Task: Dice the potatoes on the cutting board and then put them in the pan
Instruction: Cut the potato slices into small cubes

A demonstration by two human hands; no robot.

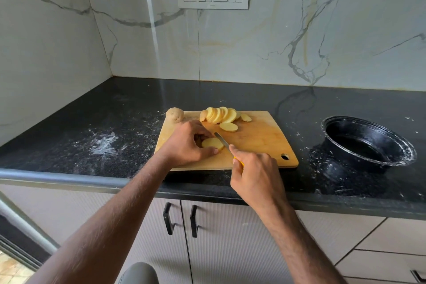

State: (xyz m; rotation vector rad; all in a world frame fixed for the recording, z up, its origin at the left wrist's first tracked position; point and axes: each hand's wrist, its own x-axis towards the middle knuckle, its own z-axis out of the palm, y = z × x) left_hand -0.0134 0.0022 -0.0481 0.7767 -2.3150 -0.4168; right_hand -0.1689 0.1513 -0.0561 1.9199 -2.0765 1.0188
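right hand gripping knife, left hand pinning a slice on the board. more slices fanning behind, whole potato waiting at the corner. nothing diced yet; pan sitting unfilled to the right.

We cannot see most of the knife's yellow handle, buried in the right hand. The left hand covers the near-left part of the potato slice. The desk runs past both side edges, and a drawer handle is cut off at the lower right corner.
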